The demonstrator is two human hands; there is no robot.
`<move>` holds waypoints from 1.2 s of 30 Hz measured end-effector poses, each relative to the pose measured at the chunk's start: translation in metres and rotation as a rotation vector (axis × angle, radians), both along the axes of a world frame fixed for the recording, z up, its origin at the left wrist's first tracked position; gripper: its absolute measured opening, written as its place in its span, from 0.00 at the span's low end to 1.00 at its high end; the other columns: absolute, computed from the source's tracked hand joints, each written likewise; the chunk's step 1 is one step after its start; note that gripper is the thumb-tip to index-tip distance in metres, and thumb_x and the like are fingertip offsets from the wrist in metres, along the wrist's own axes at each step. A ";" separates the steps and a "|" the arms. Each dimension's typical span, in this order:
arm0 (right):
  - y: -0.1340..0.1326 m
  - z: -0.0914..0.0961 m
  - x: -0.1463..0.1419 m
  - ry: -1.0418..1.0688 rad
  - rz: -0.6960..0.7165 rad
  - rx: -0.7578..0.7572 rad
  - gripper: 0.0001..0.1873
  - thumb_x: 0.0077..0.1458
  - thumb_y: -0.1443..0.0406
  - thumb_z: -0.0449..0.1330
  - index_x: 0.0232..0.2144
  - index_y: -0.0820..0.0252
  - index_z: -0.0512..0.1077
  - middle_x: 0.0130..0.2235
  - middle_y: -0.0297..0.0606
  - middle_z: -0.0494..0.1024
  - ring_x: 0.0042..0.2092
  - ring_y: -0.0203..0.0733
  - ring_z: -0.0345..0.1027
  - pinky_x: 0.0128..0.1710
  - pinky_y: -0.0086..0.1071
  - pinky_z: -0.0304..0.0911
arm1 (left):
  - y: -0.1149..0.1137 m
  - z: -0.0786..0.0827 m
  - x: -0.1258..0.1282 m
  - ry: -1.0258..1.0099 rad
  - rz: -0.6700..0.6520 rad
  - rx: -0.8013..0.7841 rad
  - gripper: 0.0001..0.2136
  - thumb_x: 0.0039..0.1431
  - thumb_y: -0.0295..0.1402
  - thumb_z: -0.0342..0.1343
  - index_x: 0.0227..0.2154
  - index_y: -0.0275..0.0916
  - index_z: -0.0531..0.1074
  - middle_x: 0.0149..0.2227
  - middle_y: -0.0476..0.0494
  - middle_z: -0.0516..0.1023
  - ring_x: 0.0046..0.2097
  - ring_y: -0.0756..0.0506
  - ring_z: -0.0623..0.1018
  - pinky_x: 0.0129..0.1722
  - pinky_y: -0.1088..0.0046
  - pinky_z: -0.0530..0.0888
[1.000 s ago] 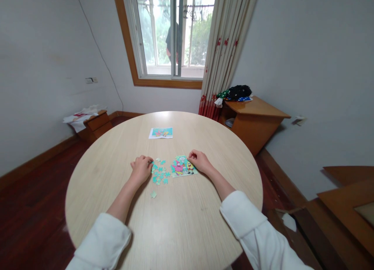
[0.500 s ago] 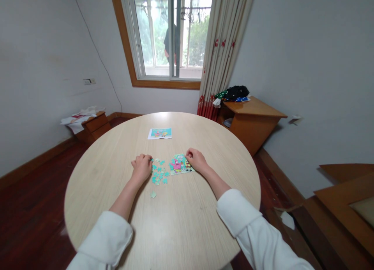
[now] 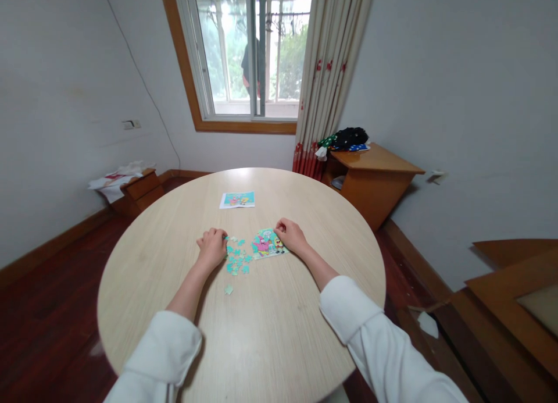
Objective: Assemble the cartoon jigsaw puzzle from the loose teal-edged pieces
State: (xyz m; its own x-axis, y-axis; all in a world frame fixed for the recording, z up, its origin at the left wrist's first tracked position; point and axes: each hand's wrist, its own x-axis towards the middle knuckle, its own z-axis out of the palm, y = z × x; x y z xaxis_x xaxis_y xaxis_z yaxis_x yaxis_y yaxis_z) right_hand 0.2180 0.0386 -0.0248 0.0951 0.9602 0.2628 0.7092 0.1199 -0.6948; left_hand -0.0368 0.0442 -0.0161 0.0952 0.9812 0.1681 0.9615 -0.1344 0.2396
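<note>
A partly assembled jigsaw puzzle [image 3: 264,245] with a pink cartoon figure and a yellow one lies flat on the round table. My right hand [image 3: 291,236] is at its upper right edge, fingers pinched together and covering that corner; anything between the fingertips is hidden. Just left of the puzzle, several loose turquoise jigsaw pieces [image 3: 238,260] are scattered. My left hand [image 3: 213,247] rests beside them with its fingers curled inward, and whatever it may hold cannot be made out. One pale green piece [image 3: 229,289] lies apart, nearer to me.
A reference picture [image 3: 238,200] with the same figures lies farther back on the table [image 3: 261,333]. Beyond the table's right side stands a wooden cabinet [image 3: 379,167] with dark cloth [image 3: 351,138] on top. A small wooden stand [image 3: 142,186] holding papers is at the left wall.
The whole view has shifted slightly. Both hands keep nearly the same pose and place, and the pieces lie as before.
</note>
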 end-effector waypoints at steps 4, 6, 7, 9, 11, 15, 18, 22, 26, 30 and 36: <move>0.000 0.000 0.000 -0.002 -0.001 -0.008 0.01 0.50 0.68 0.59 0.27 0.59 0.70 0.27 0.31 0.72 0.30 0.34 0.63 0.29 0.26 0.52 | 0.000 0.000 0.000 0.001 -0.001 -0.008 0.12 0.60 0.30 0.46 0.42 0.40 0.72 0.48 0.35 0.72 0.51 0.36 0.68 0.46 0.59 0.63; 0.000 0.000 0.000 -0.004 -0.001 -0.010 0.01 0.50 0.68 0.59 0.27 0.59 0.70 0.27 0.31 0.72 0.29 0.33 0.63 0.29 0.26 0.52 | 0.000 0.001 0.000 0.003 -0.002 -0.011 0.12 0.60 0.30 0.46 0.42 0.39 0.72 0.48 0.35 0.72 0.51 0.36 0.68 0.46 0.58 0.63; 0.000 0.000 0.000 -0.003 0.001 -0.008 0.01 0.50 0.68 0.59 0.27 0.59 0.70 0.26 0.30 0.72 0.29 0.33 0.63 0.29 0.26 0.52 | 0.000 0.001 0.000 0.004 -0.002 -0.012 0.12 0.60 0.30 0.46 0.42 0.40 0.73 0.49 0.35 0.72 0.51 0.36 0.68 0.46 0.58 0.63; 0.000 0.000 0.000 -0.001 0.006 -0.004 0.01 0.50 0.68 0.59 0.27 0.59 0.70 0.26 0.30 0.71 0.29 0.33 0.63 0.28 0.26 0.51 | 0.000 0.001 0.000 0.005 -0.001 -0.008 0.13 0.60 0.30 0.45 0.43 0.41 0.73 0.48 0.35 0.72 0.51 0.36 0.68 0.46 0.58 0.63; 0.000 0.000 0.000 0.003 0.007 -0.001 0.02 0.50 0.68 0.59 0.26 0.59 0.70 0.26 0.30 0.71 0.29 0.33 0.62 0.28 0.26 0.51 | -0.001 0.001 -0.001 0.003 -0.004 0.001 0.14 0.61 0.30 0.45 0.44 0.42 0.73 0.48 0.35 0.73 0.51 0.36 0.68 0.46 0.58 0.62; -0.001 0.001 0.000 -0.001 0.004 0.001 0.02 0.50 0.69 0.59 0.26 0.59 0.70 0.26 0.30 0.72 0.29 0.33 0.62 0.28 0.26 0.51 | 0.000 0.001 -0.001 0.010 -0.006 0.009 0.15 0.60 0.31 0.46 0.46 0.43 0.74 0.48 0.35 0.72 0.51 0.36 0.68 0.45 0.58 0.62; -0.001 0.002 0.000 -0.006 0.005 -0.010 0.02 0.50 0.69 0.59 0.26 0.59 0.70 0.26 0.30 0.72 0.29 0.33 0.62 0.28 0.26 0.51 | 0.001 0.000 -0.002 0.019 -0.004 0.008 0.15 0.60 0.31 0.46 0.46 0.42 0.74 0.48 0.35 0.72 0.51 0.36 0.69 0.45 0.59 0.63; 0.000 0.000 0.000 -0.008 0.013 0.002 0.02 0.50 0.69 0.59 0.26 0.59 0.70 0.26 0.30 0.72 0.29 0.33 0.62 0.28 0.26 0.51 | 0.002 0.001 -0.002 0.023 -0.002 0.024 0.14 0.61 0.32 0.46 0.43 0.43 0.75 0.47 0.35 0.73 0.51 0.36 0.69 0.46 0.58 0.63; 0.001 -0.001 0.001 -0.014 0.021 0.008 0.02 0.50 0.68 0.60 0.26 0.59 0.70 0.26 0.30 0.72 0.29 0.33 0.62 0.29 0.26 0.52 | 0.001 0.002 -0.002 0.030 0.002 0.018 0.13 0.60 0.32 0.47 0.41 0.42 0.75 0.46 0.35 0.73 0.51 0.36 0.69 0.45 0.59 0.63; 0.001 -0.002 0.001 -0.023 0.020 0.005 0.01 0.50 0.68 0.60 0.27 0.59 0.70 0.26 0.30 0.72 0.29 0.33 0.62 0.29 0.26 0.52 | 0.001 0.003 -0.002 0.030 -0.009 0.018 0.12 0.60 0.32 0.47 0.40 0.41 0.75 0.46 0.35 0.74 0.51 0.36 0.69 0.45 0.59 0.63; 0.000 0.000 0.000 -0.020 0.017 0.000 0.02 0.51 0.68 0.60 0.26 0.59 0.70 0.26 0.31 0.72 0.29 0.33 0.63 0.29 0.26 0.52 | 0.002 0.003 -0.003 0.046 -0.011 0.011 0.13 0.61 0.32 0.47 0.42 0.42 0.75 0.47 0.36 0.73 0.51 0.36 0.69 0.45 0.59 0.63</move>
State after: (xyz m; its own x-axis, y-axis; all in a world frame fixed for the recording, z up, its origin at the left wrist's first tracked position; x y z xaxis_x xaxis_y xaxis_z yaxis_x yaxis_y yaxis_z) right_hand 0.2179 0.0388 -0.0248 0.0732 0.9616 0.2645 0.7209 0.1322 -0.6803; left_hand -0.0401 0.0461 -0.0134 0.1139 0.9781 0.1743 0.9699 -0.1475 0.1936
